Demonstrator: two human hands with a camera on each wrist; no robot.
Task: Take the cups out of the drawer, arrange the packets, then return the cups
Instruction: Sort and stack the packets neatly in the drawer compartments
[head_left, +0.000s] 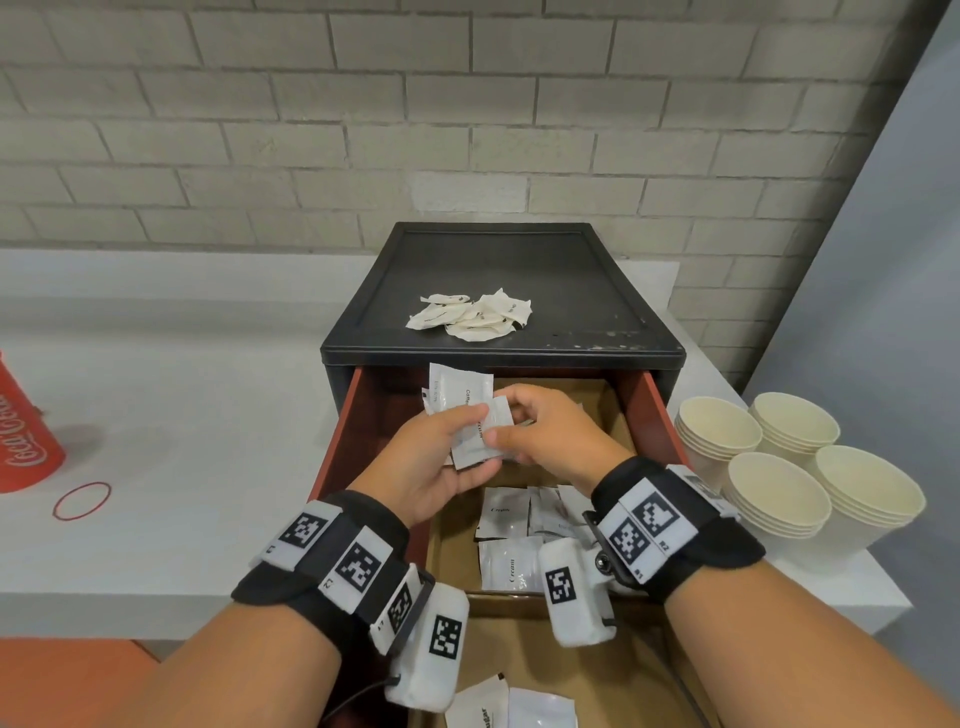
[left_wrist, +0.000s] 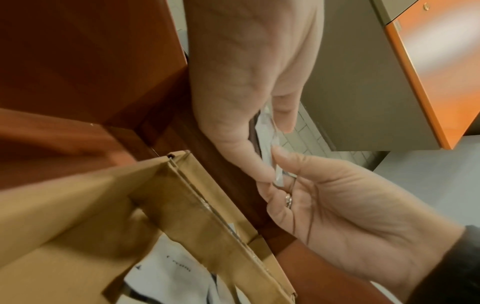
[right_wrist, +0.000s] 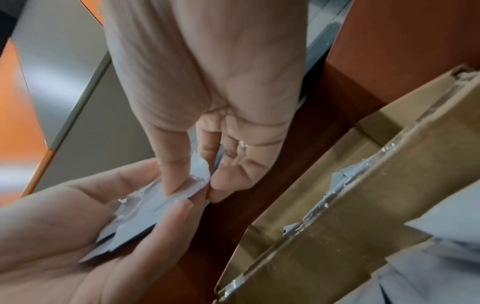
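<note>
Cups: four stacks of paper cups (head_left: 800, 467) stand on the white table (head_left: 208, 415), just to the right of the drawer; they are out, so there is room to sort the packets
Drawer: the red drawer (head_left: 652, 405) is pulled out of the black box (head_left: 498, 291), with brown card walls (left_wrist: 207, 216) that split it into boxes
Left hand: the left hand (head_left: 441, 457) lies palm up over the drawer and holds a small pile of white packets (head_left: 475, 436), thumb on top, like a little tray
Right hand: the right hand (head_left: 540, 431) pinches the edge of the top packet with thumb and fingers, I think to add it or square up the pile
Loose packets: more white packets (head_left: 511, 540) lie messy in the drawer, near the front; they look not yet sorted
On top of the box: a heap of cream paper packets (head_left: 470, 314), maybe put there out of the way
Words: "Cream" on some drawer packets, "Coffee" in part on one at the back, "Sugar" in part on one at the very front
Red thing: a red Coca-Cola thing (head_left: 26, 431) at the left edge, near a red rubber band (head_left: 82, 500)
</note>
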